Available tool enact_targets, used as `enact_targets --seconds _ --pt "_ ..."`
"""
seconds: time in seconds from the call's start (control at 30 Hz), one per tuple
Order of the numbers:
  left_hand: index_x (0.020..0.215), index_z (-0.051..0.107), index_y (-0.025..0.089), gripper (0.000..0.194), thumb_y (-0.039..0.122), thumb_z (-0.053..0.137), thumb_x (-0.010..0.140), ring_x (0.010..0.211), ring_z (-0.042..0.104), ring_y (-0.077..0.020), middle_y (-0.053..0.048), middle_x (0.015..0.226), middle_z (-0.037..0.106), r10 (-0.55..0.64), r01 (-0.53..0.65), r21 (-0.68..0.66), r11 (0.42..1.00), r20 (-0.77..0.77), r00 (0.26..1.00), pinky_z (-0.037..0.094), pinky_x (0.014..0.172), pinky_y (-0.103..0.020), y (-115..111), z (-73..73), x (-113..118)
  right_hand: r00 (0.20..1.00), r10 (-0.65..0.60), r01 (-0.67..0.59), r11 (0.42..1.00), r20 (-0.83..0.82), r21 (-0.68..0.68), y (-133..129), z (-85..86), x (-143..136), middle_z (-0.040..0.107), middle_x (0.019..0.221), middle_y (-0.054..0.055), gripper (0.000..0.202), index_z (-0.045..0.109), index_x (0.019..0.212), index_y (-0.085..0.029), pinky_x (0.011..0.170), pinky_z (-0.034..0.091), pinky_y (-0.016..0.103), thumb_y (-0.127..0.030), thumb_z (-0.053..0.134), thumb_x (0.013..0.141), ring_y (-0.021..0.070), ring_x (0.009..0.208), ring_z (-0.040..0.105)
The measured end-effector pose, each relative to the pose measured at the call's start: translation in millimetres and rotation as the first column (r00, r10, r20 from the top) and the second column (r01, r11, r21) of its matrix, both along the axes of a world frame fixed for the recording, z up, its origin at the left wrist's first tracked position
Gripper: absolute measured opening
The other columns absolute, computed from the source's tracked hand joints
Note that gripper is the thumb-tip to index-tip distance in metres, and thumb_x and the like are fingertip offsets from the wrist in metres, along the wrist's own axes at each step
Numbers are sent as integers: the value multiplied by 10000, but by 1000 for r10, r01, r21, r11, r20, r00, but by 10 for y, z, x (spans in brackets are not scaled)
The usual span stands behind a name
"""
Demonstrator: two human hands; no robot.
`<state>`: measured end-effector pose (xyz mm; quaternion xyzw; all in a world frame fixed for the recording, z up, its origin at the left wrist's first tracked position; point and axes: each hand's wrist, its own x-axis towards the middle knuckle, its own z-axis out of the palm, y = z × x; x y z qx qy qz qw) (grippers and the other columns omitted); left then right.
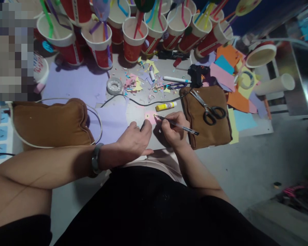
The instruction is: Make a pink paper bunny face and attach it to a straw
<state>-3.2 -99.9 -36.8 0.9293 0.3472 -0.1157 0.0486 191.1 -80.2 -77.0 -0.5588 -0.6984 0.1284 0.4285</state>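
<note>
A small pink piece of paper (150,117) with two small yellowish spots lies near the front edge of the table. My left hand (135,138) rests on the table, fingertips at the near-left edge of the paper, thumb apart; it grips nothing. In my right hand (176,129) is a black pen (186,128), its tip at the right spot on the paper. Just beyond the paper lies a yellow glue stick (166,106). A brown cushion (212,135) sits to the right of my right hand, with black-handled scissors (210,111) on top.
Red paper cups (135,48) with coloured straws line the back. Paper scraps (136,83), a tape roll (114,85), a white marker (176,79) and a black cable (146,104) lie before them. Another brown cushion (48,123) is at left; coloured paper (222,77) is piled at right.
</note>
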Motion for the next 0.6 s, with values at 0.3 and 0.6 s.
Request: enact_targets --seconds 0.3,0.6 --pt "1520 437 -10 879 669 482 965 855 670 -256 -297 1573 416 8 -8 -8 1000 24 1000 367 843 -387 2 12 -6 999 -13 13 1000 38 4 0 18 -19 639 679 -11 111 534 795 -251 555 513 318 -278 615 866 163 592 609" --pt "1515 429 -43 904 673 479 966 866 679 -274 -310 1561 426 -8 8 11 1000 7 1000 360 840 -394 -6 13 -1 999 5 -5 1000 53 -9 2 26 -17 637 680 -15 109 539 802 -249 561 502 317 -258 629 863 163 597 601"
